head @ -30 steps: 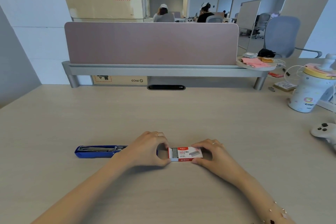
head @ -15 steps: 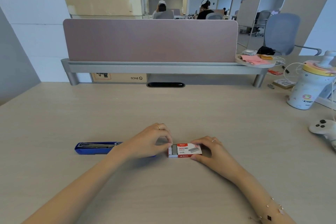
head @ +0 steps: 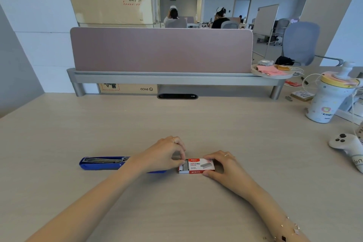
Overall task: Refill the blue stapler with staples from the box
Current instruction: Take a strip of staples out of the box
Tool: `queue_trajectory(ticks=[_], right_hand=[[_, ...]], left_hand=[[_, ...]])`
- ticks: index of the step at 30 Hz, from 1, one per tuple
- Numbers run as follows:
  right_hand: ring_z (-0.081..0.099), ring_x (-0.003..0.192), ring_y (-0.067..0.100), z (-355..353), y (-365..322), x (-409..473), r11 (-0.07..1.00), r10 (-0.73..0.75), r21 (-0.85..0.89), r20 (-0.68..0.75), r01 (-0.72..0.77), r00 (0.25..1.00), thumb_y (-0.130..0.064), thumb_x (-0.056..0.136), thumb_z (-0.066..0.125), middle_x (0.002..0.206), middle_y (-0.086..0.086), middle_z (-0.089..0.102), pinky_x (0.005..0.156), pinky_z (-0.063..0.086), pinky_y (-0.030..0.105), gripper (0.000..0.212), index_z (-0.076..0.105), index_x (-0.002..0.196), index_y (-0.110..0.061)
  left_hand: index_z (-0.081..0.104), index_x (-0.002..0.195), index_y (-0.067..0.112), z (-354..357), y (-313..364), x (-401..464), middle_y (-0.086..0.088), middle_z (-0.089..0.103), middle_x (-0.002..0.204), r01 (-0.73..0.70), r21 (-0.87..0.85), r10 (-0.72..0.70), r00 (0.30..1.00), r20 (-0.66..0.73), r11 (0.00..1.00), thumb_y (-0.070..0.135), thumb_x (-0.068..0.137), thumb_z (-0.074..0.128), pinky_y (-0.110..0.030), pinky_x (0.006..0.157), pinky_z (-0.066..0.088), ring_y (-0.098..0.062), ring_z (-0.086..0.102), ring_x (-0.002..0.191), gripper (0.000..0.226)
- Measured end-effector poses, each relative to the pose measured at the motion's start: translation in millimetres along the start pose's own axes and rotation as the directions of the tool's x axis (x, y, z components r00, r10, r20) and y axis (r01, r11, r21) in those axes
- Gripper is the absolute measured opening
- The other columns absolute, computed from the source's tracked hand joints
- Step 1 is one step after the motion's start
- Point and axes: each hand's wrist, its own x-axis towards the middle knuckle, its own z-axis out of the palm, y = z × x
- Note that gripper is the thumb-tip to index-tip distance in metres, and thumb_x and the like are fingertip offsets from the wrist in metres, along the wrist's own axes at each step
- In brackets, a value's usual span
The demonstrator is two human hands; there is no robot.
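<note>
A small red and white staple box (head: 198, 166) lies on the desk in front of me, its inner tray slid out a little at the left end, showing grey staples. My right hand (head: 222, 165) holds the box by its right end. My left hand (head: 163, 155) pinches at the open left end with thumb and forefinger; whether it grips staples is hidden. The blue stapler (head: 102, 162) lies flat to the left, opened out with its metal staple channel facing up, its right part hidden behind my left wrist.
A white game controller (head: 347, 146) and a white bottle with a yellow lid (head: 328, 100) stand at the right edge. A grey shelf with a pink divider screen (head: 161, 51) crosses the back of the desk. Cables and small items lie at the far right.
My left fingertips have closed in on the open left end of the box. The box and the stapler stay in place; the camera shifted slightly.
</note>
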Motion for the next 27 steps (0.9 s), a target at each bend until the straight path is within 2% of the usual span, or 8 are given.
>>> queue_trajectory(ticks=[10,12,14,16,20,27], right_hand=[[0.047,0.100,0.008,0.3,-1.9,-0.5,1.000,0.000,-0.007,-0.008,0.000,1.000,-0.035,0.074,0.072,0.102,-0.014,0.059,0.095,0.040,0.032,0.037,0.059,0.108,-0.032],[0.047,0.100,0.008,0.4,-2.3,-1.0,1.000,0.002,-0.008,-0.014,-0.002,1.000,-0.035,0.074,0.072,0.101,-0.015,0.058,0.095,0.039,0.032,0.037,0.059,0.109,-0.031],[0.046,0.100,0.009,0.8,-3.1,-1.0,1.000,0.005,-0.003,-0.013,-0.005,1.000,-0.034,0.074,0.072,0.102,-0.015,0.058,0.095,0.039,0.031,0.038,0.058,0.109,-0.031],[0.046,0.100,0.010,1.0,-3.3,-0.9,1.000,0.010,-0.001,-0.012,-0.010,1.000,-0.034,0.074,0.072,0.103,-0.013,0.059,0.095,0.039,0.031,0.038,0.058,0.109,-0.031],[0.046,0.102,0.010,0.7,-3.7,-1.6,1.000,0.019,0.000,-0.016,-0.019,1.000,-0.034,0.074,0.072,0.108,-0.008,0.061,0.095,0.039,0.031,0.039,0.059,0.110,-0.029],[0.043,0.105,0.010,1.6,-6.7,-2.9,0.999,0.013,-0.042,-0.020,-0.014,1.000,-0.040,0.073,0.071,0.110,-0.012,0.057,0.099,0.037,0.032,0.045,0.057,0.114,-0.030]], left_hand=[[0.074,0.082,0.021,-2.1,3.8,4.8,0.009,0.061,0.106,0.124,-0.009,-0.124,0.992,-0.012,0.992,0.040,0.082,0.068,-0.033,0.089,0.047,-0.007,0.053,0.100,0.020],[0.074,0.083,0.021,-2.6,4.7,5.1,0.008,0.061,0.104,0.132,-0.052,-0.131,0.991,0.006,0.990,0.040,0.082,0.068,-0.027,0.086,0.047,-0.006,0.053,0.098,0.021],[0.073,0.083,0.020,-3.1,6.0,5.0,0.008,0.061,0.103,0.139,-0.098,-0.139,0.990,0.009,0.985,0.039,0.083,0.067,-0.015,0.079,0.042,-0.003,0.053,0.096,0.020],[0.072,0.082,0.020,-3.7,6.7,4.9,0.008,0.060,0.105,0.154,-0.140,-0.153,0.988,0.024,0.978,0.039,0.084,0.067,-0.011,0.076,0.039,-0.002,0.053,0.097,0.020],[0.069,0.081,0.024,-6.1,7.3,5.6,0.006,0.059,0.110,0.187,-0.166,-0.172,0.980,0.099,0.968,0.040,0.086,0.064,-0.017,0.083,0.041,-0.006,0.053,0.101,0.018],[0.071,0.087,0.017,-8.5,7.5,1.9,0.002,0.060,0.109,0.207,-0.196,-0.190,0.977,0.100,0.959,0.036,0.089,0.061,-0.023,0.087,0.044,-0.009,0.055,0.101,0.021]])
